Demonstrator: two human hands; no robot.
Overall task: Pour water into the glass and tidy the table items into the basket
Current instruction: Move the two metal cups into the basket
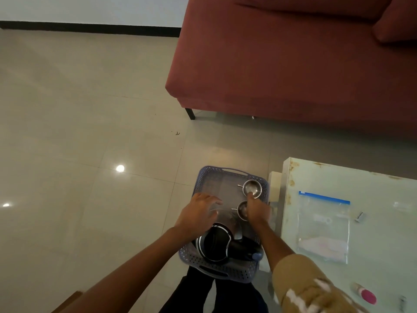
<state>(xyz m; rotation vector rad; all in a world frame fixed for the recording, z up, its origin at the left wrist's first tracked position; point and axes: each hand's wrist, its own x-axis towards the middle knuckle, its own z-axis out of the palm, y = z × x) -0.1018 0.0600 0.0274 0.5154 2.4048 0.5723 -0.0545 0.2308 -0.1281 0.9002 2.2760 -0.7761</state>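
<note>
We see a tiled floor (90, 132) across the left and a red sofa (282, 64) at the far right. A pale bench (383, 233) occupies the near right. A perforated blue-grey basket (209, 175) sits just left of the bench, resting on the person's dark-trousered legs.

On the bench a clear zip bag (322, 227) with a blue seal lies flat. A black kettle (214, 245) with chrome trim lies in the near end of the basket.

The left hand (198, 214) is spread, fingers straight, over the middle of the basket; we cannot tell what it touches. The right hand (257, 212) is over the right side of the basket. Its forefinger reaches into the far steel cup (253, 187), and the hand partly covers the near steel cup (242, 210). We cannot tell whether it grips either cup. Both cups stand upright along the basket's right wall. A pink-capped tube (366, 294) lies at the near edge of the bench.
</note>
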